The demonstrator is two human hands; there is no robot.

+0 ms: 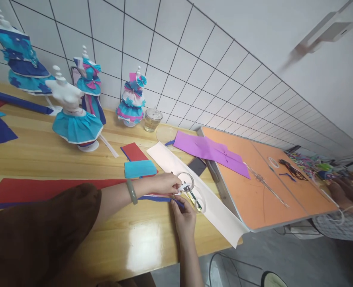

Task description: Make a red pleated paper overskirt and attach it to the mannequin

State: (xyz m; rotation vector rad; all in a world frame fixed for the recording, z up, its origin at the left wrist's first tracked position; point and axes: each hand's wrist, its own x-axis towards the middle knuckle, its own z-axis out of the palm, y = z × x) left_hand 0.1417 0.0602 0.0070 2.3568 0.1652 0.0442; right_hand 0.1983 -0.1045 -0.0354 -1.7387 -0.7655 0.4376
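My left hand [164,184] reaches across the wooden table [45,159] with its fingers pinched on a strip of clear tape pulled from a tape roll [186,180]. A green bangle [132,191] sits on that wrist. My right hand [184,215] is just below it, fingers closed on the end of a narrow blue fabric strip [155,198] beside the red sheet [45,189]. Scissors [194,198] lie right of both hands on a long white sheet [218,211]. A turquoise folded piece [140,168] lies above my left forearm.
Several small mannequins in turquoise, blue and pink paper dresses [76,115] stand along the tiled wall, with a glass cup [151,119] beside them. An orange board [272,179] carries purple sheets [212,149], wires and tape. Another person's arm [344,191] shows at far right.
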